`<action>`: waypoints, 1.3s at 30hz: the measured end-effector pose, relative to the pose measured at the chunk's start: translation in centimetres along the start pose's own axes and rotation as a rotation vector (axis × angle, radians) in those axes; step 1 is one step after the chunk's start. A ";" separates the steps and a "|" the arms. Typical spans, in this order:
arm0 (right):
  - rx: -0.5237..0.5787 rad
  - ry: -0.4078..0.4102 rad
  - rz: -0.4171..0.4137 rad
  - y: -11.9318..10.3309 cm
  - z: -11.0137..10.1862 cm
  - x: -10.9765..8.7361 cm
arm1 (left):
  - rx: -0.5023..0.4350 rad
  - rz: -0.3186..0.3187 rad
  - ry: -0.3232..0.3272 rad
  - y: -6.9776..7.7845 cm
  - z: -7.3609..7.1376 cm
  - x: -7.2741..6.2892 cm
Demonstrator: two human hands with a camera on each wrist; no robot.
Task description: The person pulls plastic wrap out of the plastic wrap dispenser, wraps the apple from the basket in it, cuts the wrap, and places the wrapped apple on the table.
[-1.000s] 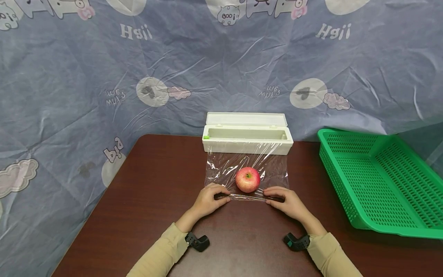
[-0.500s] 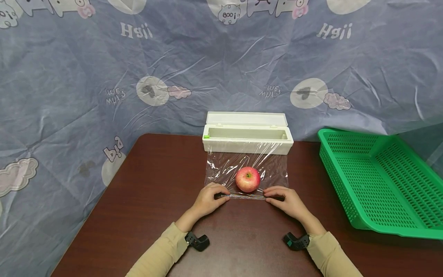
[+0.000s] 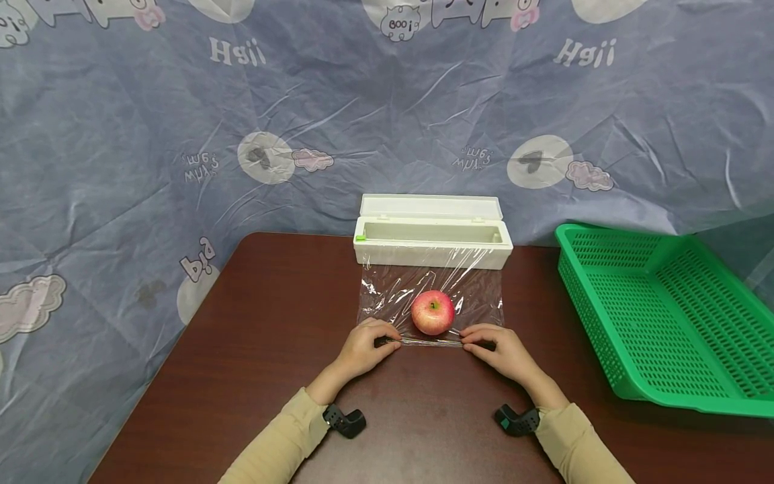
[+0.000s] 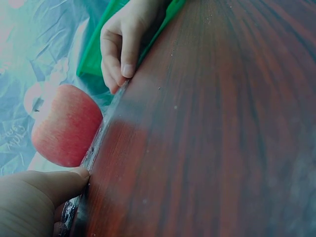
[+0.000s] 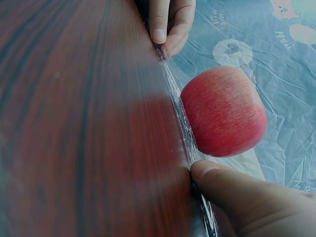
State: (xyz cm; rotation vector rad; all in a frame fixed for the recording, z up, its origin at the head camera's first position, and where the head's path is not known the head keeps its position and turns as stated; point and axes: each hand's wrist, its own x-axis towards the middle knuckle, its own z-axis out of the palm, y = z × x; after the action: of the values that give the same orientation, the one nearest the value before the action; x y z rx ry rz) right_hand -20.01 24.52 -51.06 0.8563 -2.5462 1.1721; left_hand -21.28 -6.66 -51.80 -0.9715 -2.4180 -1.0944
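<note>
A red apple (image 3: 433,313) sits on a sheet of clear plastic wrap (image 3: 387,289) that runs from the front of a white wrap dispenser box (image 3: 433,257) toward the person. My left hand (image 3: 364,347) pinches the near edge of the wrap, left of the apple. To the right of it, my right hand (image 3: 500,351) pinches the same edge. Between the two hands the edge stretches as a narrow gathered strip. Both wrist views show thumbs on the strip, with the apple (image 5: 224,112) just behind it.
The box's lid (image 3: 431,206) stands raised at the back. A green plastic basket (image 3: 635,383) is on the right side of the brown table (image 3: 266,316). Behind the table hangs a blue-grey printed sheet (image 3: 363,101).
Both hands have shifted very slightly away from the person, and the near edge of the wrap is drawn into a narrower strip closer to the apple.
</note>
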 end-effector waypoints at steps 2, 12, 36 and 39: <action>-0.011 0.000 -0.012 -0.1 -0.1 0.0 | 0.002 0.011 0.007 0.0 0.0 0.0; -0.054 0.037 -0.024 -0.3 0.1 0.3 | 0.005 0.005 0.018 0.1 0.0 0.1; -0.052 0.095 -0.025 -0.8 0.3 0.2 | 0.010 -0.038 0.033 0.6 -0.3 0.0; -0.072 0.101 -0.030 -0.9 0.2 0.3 | 0.016 -0.020 0.050 0.7 -0.3 0.0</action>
State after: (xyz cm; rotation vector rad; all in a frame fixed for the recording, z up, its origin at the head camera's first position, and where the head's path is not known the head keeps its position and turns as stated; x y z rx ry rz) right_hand -19.71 23.81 -50.56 0.7945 -2.4700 1.0790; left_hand -20.84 -6.59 -51.20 -0.9062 -2.3976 -1.0911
